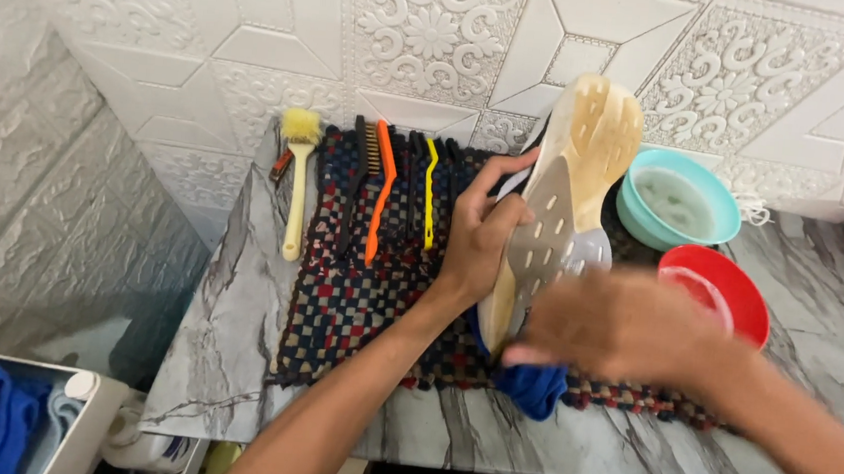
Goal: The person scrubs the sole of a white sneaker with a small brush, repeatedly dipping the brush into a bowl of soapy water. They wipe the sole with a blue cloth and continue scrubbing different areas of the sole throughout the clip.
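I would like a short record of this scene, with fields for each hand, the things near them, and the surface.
left hand: grips the shoe by its side, sole facing the camera
right hand: blurred, at the heel end of the shoe, on a blue cloth
shoe: pale sole, tilted up, toe toward the wall
brushes: a row on the mat, among them a yellow-headed brush and an orange brush
bowls: teal bowl and red bowl, right of the shoe
surface: checked mat on a marble table
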